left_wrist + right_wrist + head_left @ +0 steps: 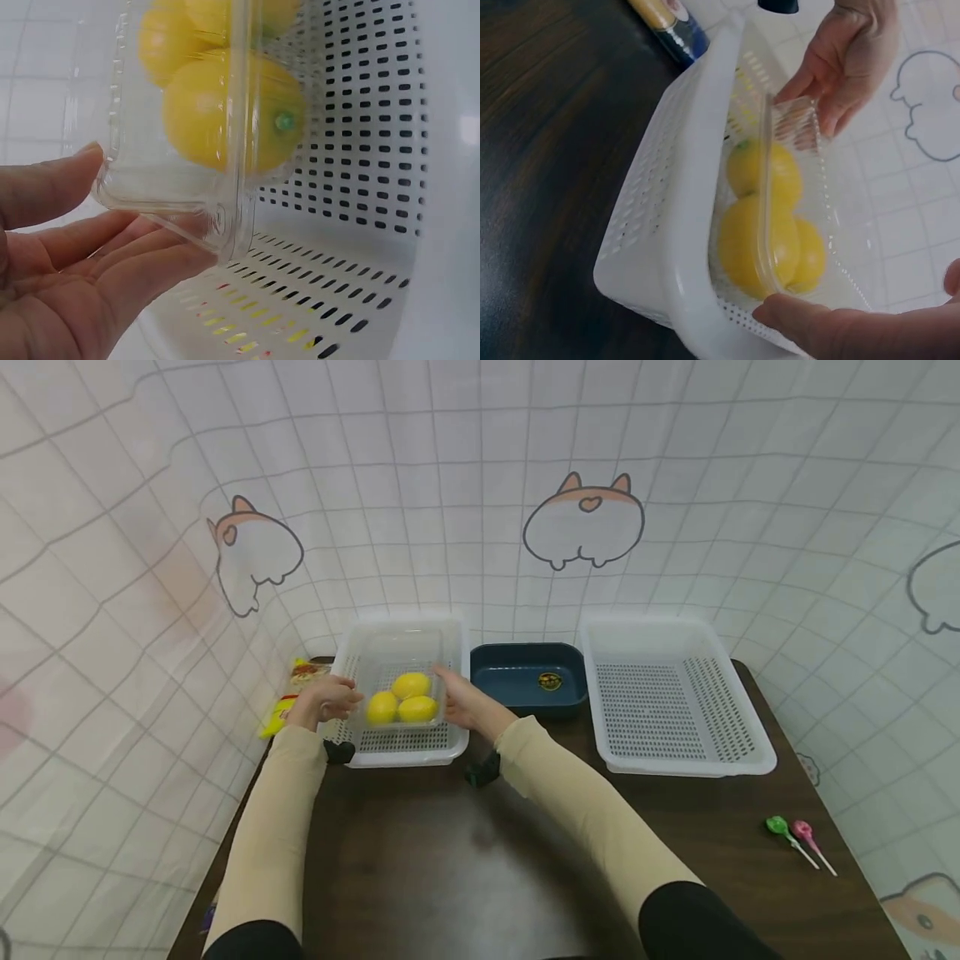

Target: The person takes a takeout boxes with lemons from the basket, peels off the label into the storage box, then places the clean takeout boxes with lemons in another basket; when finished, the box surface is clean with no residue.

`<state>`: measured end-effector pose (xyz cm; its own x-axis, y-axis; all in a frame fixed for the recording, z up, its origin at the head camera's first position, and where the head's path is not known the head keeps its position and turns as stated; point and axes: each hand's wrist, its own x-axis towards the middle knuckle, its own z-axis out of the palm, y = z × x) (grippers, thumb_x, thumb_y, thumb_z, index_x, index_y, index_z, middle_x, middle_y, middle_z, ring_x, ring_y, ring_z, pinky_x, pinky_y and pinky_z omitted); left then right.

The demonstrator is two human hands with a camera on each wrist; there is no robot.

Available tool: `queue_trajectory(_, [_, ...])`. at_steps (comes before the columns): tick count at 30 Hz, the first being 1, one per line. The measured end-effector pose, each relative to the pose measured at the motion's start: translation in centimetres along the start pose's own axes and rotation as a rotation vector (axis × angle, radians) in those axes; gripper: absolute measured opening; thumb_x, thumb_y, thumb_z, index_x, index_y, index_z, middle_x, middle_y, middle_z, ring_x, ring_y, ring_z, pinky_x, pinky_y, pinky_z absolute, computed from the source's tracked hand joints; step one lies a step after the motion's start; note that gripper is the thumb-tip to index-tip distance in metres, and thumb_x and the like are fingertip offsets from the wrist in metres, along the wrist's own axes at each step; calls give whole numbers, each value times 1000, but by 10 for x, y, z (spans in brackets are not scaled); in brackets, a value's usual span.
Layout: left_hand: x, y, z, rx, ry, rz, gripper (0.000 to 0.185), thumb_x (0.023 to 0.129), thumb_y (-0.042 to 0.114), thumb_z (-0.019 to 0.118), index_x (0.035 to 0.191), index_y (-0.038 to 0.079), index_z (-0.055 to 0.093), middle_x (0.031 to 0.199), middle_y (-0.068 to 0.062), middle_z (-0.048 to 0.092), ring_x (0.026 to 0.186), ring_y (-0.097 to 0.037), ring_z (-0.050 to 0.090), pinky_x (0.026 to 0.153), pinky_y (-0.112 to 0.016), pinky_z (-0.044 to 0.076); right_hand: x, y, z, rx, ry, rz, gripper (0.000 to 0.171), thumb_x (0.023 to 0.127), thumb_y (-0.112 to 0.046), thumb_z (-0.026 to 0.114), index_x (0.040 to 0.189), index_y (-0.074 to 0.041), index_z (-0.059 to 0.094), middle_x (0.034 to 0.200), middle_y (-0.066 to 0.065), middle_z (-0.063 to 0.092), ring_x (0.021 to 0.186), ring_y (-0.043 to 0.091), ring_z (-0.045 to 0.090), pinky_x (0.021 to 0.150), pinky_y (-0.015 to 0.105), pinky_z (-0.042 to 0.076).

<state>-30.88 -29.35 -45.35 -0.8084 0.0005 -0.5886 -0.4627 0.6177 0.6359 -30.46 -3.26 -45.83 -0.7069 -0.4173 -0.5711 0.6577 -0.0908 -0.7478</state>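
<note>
A clear plastic clamshell box (397, 670) with three yellow lemons (405, 698) in it sits low inside the left white perforated basket (405, 757). My left hand (330, 697) holds the box's left end, thumb on the side and fingers under the corner (112, 255). My right hand (461, 702) holds the right end, its thumb (832, 322) on the box's edge. In the right wrist view the lemons (769, 225) lie against the basket wall (675, 202). The left wrist view shows a lemon (217, 112) through the clear wall (180, 187).
A dark blue tray (495, 653) holding a small round item stands between the left basket and a second white basket (690, 767) at the right. Yellow snack packets (288, 703) lie left of the left basket. Two lollipops (791, 832) lie at the table's right front.
</note>
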Motion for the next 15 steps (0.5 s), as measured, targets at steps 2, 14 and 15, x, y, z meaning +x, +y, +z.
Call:
queue_trajectory(2, [4, 0, -1, -6, 16, -11, 66, 103, 22, 50, 157, -1, 20, 154, -25, 38, 127, -31, 53, 89, -25, 53, 3, 0, -1, 5, 0, 1, 87, 101, -56, 40, 160, -3, 1, 167, 23, 9, 155, 33, 20, 129, 42, 19])
queue_trajectory(14, [17, -5, 2, -49, 41, -71, 63, 102, 22, 54, 155, -1, 28, 149, -24, 44, 114, -28, 56, 87, -27, 51, 20, 10, 0, 18, 0, -43, 96, 94, -73, 34, 161, -11, 3, 168, 19, 7, 157, 32, 14, 130, 44, 12])
queue_trajectory(15, [18, -6, 3, -53, 35, -74, 63, 102, 22, 53, 155, -1, 27, 150, -25, 42, 117, -29, 55, 90, -29, 51, 20, 11, 1, 8, 4, -43, 97, 94, -74, 34, 161, -12, 2, 168, 18, 6, 158, 32, 12, 130, 45, 11])
